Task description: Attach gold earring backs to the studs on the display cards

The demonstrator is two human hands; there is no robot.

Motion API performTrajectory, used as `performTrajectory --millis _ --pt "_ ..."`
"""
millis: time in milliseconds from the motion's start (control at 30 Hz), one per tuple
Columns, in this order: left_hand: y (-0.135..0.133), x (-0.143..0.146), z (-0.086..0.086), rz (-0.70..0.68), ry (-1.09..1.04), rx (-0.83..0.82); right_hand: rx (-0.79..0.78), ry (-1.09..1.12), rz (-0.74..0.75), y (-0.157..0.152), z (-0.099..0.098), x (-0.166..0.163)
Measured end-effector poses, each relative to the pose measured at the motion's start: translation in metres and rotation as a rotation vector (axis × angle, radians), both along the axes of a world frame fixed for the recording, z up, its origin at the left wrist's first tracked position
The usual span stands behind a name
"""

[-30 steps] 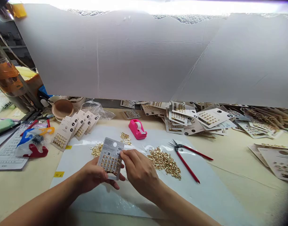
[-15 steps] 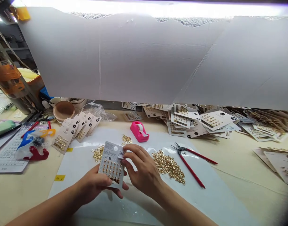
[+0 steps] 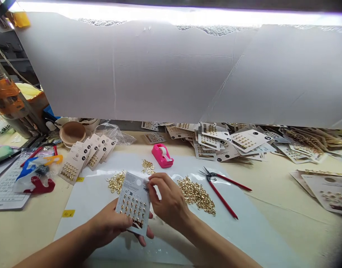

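Observation:
My left hand holds a grey card of gold earrings tilted over the white sheet. Its thumb lies across the lower left corner, with the other fingers behind. Rows of small gold pieces and brown strips at the bottom show on the card's printed side. At the upper right edge, thumb and forefinger of my right hand pinch by a small barcode sticker; the exact grip is partly hidden. Open gold rings lie behind the card, and a heap of small gold pieces lies right of my right hand.
A pink tape dispenser stands behind the hands. Red-handled pliers lie open at right. Many earring cards pile along the back. More cards, a plastic bag and a round bowl sit left. A white board rises behind.
My right fingertips have shifted from lying over the sticker to a pinch at the card's upper right edge. The card sits slightly lower in view; the whole view has shifted a little.

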State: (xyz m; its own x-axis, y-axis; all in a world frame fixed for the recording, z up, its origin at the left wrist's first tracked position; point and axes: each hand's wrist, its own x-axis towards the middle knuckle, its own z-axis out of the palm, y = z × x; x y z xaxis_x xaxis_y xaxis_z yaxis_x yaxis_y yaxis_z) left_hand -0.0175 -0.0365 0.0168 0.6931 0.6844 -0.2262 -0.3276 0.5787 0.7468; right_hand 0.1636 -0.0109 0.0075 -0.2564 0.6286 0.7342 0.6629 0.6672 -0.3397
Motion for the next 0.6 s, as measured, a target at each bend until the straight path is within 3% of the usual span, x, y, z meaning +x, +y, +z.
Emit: performTrajectory --millis 167,267,433,533,600 --pt "-0.001 0.000 0.000 0.037 0.014 0.014 -0.090 0.113 -0.027 0.005 0.011 0.012" --pt "-0.002 -0.005 0.011 0.211 0.182 0.030 -0.148 0.181 -0.030 0.004 0.019 0.016" --pt "0.002 -0.041 0.042 0.474 0.626 0.244 -0.207 0.204 0.021 -0.005 0.027 0.019" --pt "0.020 -0.079 0.050 0.753 1.079 0.536 -0.201 0.180 0.038 -0.015 0.034 0.019" --pt "0.037 -0.102 0.047 0.842 1.472 0.698 -0.183 0.176 0.038 -0.024 0.041 0.018"
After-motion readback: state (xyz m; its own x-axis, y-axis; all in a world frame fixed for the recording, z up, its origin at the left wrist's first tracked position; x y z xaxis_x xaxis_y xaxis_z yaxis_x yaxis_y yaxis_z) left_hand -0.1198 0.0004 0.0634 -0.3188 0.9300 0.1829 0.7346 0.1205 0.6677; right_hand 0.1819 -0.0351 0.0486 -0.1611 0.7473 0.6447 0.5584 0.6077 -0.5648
